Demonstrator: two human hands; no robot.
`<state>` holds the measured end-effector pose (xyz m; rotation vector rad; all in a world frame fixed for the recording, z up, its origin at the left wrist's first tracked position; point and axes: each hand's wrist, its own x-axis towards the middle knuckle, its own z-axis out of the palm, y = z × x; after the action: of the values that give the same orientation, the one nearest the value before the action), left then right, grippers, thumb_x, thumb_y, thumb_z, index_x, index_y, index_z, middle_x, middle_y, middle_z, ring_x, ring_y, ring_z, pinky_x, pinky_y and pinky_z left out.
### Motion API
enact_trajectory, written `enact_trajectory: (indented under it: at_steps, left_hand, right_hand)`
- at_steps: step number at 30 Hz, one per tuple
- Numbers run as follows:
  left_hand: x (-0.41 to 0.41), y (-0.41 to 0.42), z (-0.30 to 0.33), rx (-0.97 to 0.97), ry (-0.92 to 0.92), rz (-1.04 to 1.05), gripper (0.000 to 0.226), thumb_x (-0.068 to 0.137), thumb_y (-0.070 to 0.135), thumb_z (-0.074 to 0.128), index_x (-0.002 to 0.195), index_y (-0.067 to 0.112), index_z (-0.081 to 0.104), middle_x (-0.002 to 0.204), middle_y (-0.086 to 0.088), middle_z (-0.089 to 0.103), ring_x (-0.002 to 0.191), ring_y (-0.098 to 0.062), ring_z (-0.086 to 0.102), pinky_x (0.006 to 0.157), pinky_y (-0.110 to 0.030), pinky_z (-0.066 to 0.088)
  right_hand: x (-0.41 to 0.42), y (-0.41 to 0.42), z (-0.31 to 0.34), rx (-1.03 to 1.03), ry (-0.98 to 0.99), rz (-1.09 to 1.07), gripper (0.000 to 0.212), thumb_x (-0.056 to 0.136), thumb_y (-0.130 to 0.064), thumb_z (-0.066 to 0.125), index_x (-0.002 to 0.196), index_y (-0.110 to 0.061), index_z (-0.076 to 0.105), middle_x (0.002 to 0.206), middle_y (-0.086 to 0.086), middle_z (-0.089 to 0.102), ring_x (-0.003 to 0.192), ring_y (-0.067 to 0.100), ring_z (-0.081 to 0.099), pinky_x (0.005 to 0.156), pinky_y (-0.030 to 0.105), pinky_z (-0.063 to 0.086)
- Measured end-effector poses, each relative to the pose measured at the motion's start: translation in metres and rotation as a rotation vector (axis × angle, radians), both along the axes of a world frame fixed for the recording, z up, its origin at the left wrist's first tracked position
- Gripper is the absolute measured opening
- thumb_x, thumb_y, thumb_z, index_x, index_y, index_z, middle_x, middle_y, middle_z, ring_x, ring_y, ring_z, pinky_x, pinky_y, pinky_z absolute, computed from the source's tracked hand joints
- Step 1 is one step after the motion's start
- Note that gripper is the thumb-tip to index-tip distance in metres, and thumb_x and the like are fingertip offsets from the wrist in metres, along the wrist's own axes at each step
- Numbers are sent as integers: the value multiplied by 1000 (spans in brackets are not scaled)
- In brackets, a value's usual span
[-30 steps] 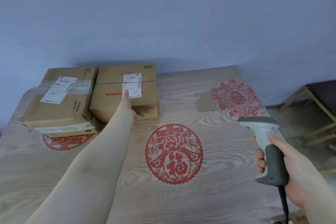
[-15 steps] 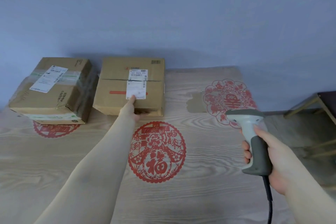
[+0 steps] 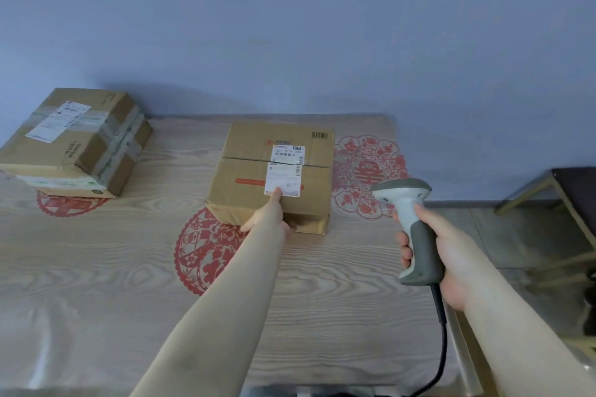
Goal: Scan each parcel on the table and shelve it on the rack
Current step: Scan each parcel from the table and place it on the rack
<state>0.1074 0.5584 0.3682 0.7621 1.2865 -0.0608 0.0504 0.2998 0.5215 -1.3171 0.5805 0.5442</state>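
Near parcel (image 3: 274, 171): brown cardboard box, flat on the worktop (image 3: 96, 284), centre of view, partly covering a red paper-cut motif (image 3: 206, 251). White shipping label (image 3: 285, 171) on its top face, across the taped seam. Left hand (image 3: 267, 219) grips the box at its near edge, one finger laid up onto the lower edge of the label, the thumb showing at the near face; the remaining fingers cannot be made out. Right hand (image 3: 442, 248) held to the right of the parcel, well apart from it, fingers wrapped round the grey handle of the barcode scanner (image 3: 409, 222); scanner head points towards the box, cable trailing down. Second parcel (image 3: 74, 145): taped cardboard box with its own label, far left of the worktop, well apart from both hands
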Motion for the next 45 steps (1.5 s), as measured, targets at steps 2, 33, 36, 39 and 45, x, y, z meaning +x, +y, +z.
enact_trajectory:
  at_steps: [2,33,36,39,45]
  left_hand:
    - [-6,8,10,82,45,-14,116,68,60,80,156,16,20,155,-9,38,136,-43,42,101,-64,44]
    - [-122,-51,1,-26,-113,-568,121,58,32,93,155,28,21,142,-9,48,117,-35,56,76,-59,59]
    - [-129,-70,0,-13,-180,-522,84,81,22,80,151,25,33,134,-8,56,113,-30,60,89,-53,56]
    - [-143,-84,-4,-23,-210,-561,70,83,23,78,143,21,42,129,-6,61,113,-25,61,98,-48,51]
    - [-165,-106,-10,63,-256,-592,75,65,31,80,133,30,49,125,0,65,115,-21,61,106,-48,47]
  right_hand:
    - [1,-10,1,10,-5,22,41,94,-40,58,123,-10,60,63,5,59,49,15,50,57,30,43]
    - [-14,-73,9,-10,-18,105,36,96,-40,54,109,-9,67,63,4,55,53,16,44,62,30,41]
    - [-14,-89,4,-7,-5,155,37,97,-40,54,111,-8,66,64,4,55,53,16,44,61,30,41]
    - [-13,-104,-1,5,7,196,40,96,-41,55,115,-7,66,65,5,55,53,16,45,60,30,41]
    - [-12,-125,-4,-1,4,286,44,95,-42,56,118,-5,65,66,5,56,53,15,46,61,31,42]
